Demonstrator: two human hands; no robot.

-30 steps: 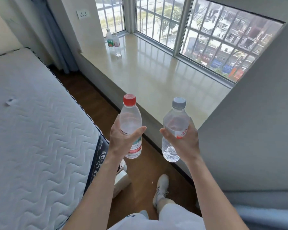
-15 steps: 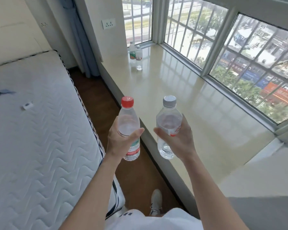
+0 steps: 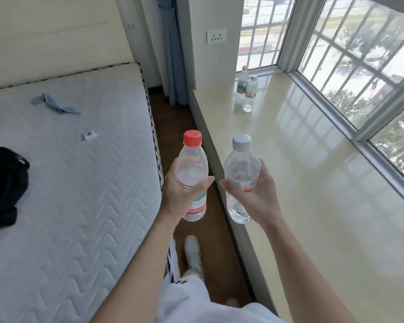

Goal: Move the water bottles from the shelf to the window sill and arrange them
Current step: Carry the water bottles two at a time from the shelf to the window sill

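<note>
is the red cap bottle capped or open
Capped: the red cap sits on the clear plastic red-capped bottle held upright in the left hand.

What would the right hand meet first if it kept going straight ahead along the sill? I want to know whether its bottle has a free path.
The way looks free at first: the right hand has bare window sill ahead. Farther on stand two bottles near the corner, probably first in line, though depth is unclear.

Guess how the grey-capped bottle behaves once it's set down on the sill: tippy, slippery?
The grey-capped bottle looks only part full, so probably light and easy to knock over. The window sill is glossy, so it may slide if nudged. Its thin clear wall likely dents under a hard squeeze.
</note>
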